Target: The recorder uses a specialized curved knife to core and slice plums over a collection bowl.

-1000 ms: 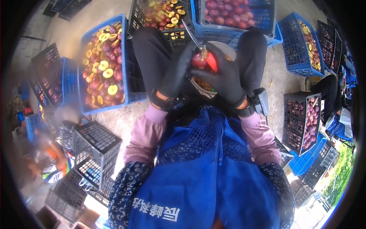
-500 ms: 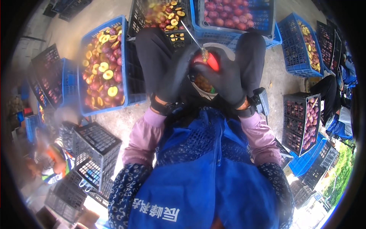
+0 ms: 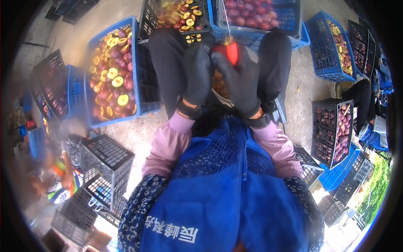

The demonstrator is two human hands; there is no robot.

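Observation:
Both my hands wear black gloves and meet between my knees. My right hand (image 3: 242,77) is closed round the red handle (image 3: 232,53) of a knife, whose thin blade points away from me. A dark red plum (image 3: 217,49) shows beside the handle, and my left hand (image 3: 198,73) is closed against it, its fingertips partly hidden. Below my hands stands a pale bucket (image 3: 222,100) with brownish-yellow bits in it, mostly covered by my right hand and wrist.
A blue crate (image 3: 135,63) of halved plums stands left. Ahead are a black crate (image 3: 147,19) of cut plums and a crate (image 3: 300,21) of whole plums. More crates (image 3: 329,73) stand at right, and stacked black crates (image 3: 109,151) at lower left near another person (image 3: 63,180).
The knife has swung from pointing up-left to pointing nearly straight ahead. My right hand has shifted left and turned; my left forearm has moved a little right.

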